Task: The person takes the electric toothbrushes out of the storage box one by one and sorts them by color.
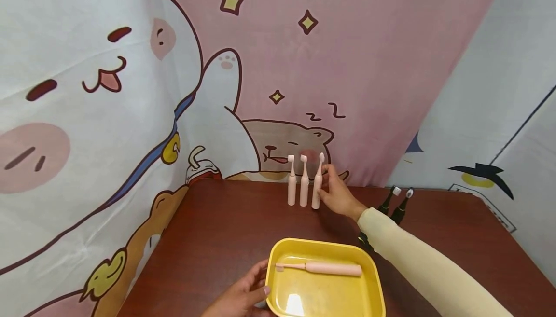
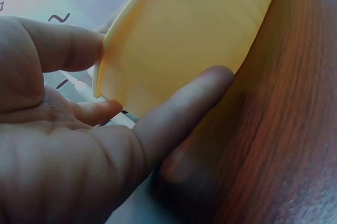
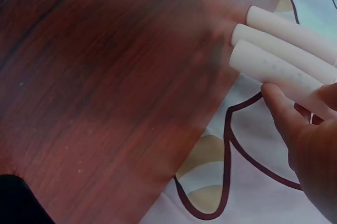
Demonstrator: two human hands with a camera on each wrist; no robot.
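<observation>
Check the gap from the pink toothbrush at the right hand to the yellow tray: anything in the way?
Nothing visible except the far rim of the tray, which the pink toothbrush at the right hand would likely need lifting over. Only tabletop shows between. Another toothbrush lies inside, toward the far side.

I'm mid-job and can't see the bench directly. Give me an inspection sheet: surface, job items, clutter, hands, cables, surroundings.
Surface: reddish-brown table with visible wood grain.
Job items: yellow tray near the person, one pink toothbrush lying inside; three standing toothbrushes, also pink, in a row beyond it.
Clutter: at least two black toothbrushes to the right, partly hidden by the right sleeve.
Left hand: touching the tray's left side.
Right hand: fingers on the rightmost standing brush.
Cables: nothing seen.
Surroundings: cartoon-printed backdrop behind and left of the table.
</observation>
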